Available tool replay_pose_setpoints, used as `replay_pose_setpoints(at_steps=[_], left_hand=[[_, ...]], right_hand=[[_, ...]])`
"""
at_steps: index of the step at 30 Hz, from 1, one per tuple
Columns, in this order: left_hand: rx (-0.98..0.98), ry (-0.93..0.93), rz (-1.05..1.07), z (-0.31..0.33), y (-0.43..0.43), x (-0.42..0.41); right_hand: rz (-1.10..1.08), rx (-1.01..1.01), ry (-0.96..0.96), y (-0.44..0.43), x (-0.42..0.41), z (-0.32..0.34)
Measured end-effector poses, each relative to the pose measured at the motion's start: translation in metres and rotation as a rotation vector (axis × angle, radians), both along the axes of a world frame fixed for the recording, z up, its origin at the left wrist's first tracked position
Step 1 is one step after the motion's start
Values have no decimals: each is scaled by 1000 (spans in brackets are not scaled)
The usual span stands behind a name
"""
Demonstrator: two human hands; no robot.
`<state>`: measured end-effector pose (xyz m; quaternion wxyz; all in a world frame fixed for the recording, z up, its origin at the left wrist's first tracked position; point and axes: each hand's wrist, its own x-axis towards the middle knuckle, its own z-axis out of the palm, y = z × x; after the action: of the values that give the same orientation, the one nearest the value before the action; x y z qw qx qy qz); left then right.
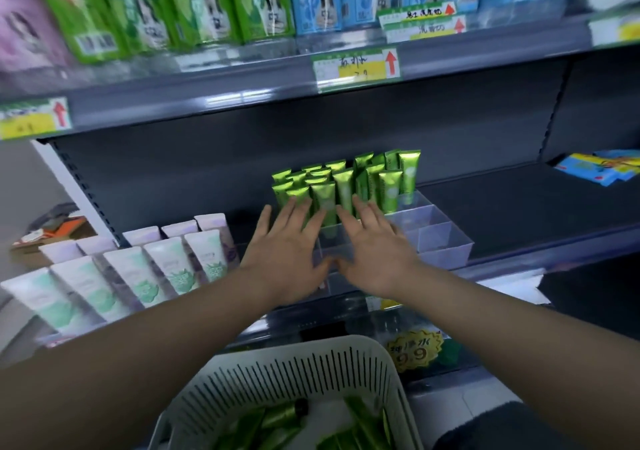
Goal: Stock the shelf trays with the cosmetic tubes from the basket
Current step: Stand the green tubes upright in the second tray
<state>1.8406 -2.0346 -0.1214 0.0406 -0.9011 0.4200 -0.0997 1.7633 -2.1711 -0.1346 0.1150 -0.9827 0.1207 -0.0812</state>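
Observation:
Several shiny green cosmetic tubes stand upright in the back compartments of a clear plastic shelf tray on the middle shelf. My left hand and my right hand are both stretched over the tray's front, fingers spread, fingertips at the front row of tubes, holding nothing. The tray's front and right compartments hold nothing. A white slatted basket sits below my forearms, with more green tubes lying in it.
Pale green and lilac tubes fill the display left of the tray. Tall green and blue boxes line the upper shelf with price tags. Blue packets lie far right on the dark shelf.

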Motion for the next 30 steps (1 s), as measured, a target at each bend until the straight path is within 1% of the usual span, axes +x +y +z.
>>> replay_pose_setpoints(at_steps=[8,12,18,22,27,30], left_hand=[[-81,13,40,-22,59,-25],[-68,29,69,-40,85,-35],[-31,116,132,-77,114,-52],[-20,178,141,-105,128,-60],[-20,272,149,-138,142,-62],[-29,312,160,-155,147,-61]], right_hand=[[116,-42,55,49,-25,-28],[152,-34,84,70,-33,-48],[213,-18,140,92,-43,-78],[224,11,207,105,-49,-95],[249,133,267,115,-56,-120],[266,169,313,116,-57,-134]])
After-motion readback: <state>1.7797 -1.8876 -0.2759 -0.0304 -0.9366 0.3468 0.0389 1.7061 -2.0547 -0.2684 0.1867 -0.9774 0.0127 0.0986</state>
